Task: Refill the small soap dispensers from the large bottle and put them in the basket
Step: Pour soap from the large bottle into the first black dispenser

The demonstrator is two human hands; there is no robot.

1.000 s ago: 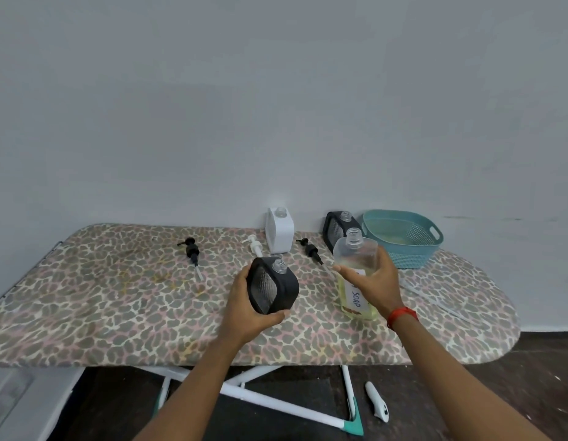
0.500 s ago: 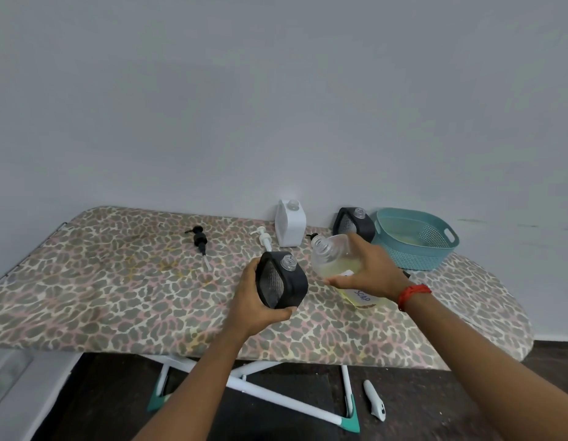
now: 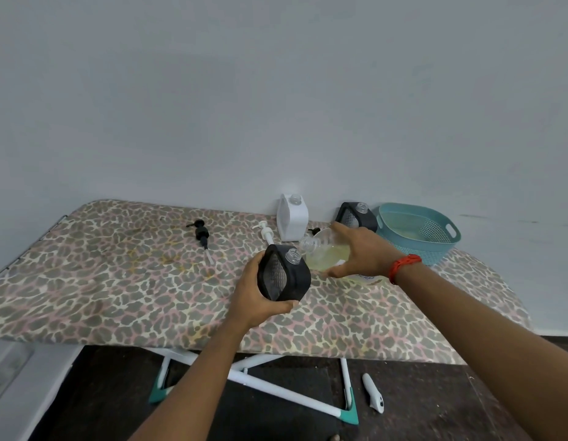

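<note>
My left hand point(image 3: 256, 294) grips a small black soap dispenser point(image 3: 283, 272) with its clear neck open at the top. My right hand point(image 3: 360, 253) holds the large clear bottle point(image 3: 324, 252) of yellowish soap, tipped far to the left so its open mouth sits just beside and above the dispenser's neck. A white dispenser point(image 3: 292, 217) and a second black dispenser point(image 3: 356, 216) stand capless near the wall. The teal basket point(image 3: 418, 229) sits at the right end of the board.
The leopard-print ironing board point(image 3: 117, 281) carries a black pump head point(image 3: 201, 233), a white pump head point(image 3: 266, 232) and part of another black pump point(image 3: 314, 231). A white object point(image 3: 373, 396) lies on the dark floor between the board's legs.
My right hand has tipped the large bottle from upright to nearly lying over, bringing its mouth to the black dispenser's neck. My left hand kept the dispenser almost still.
</note>
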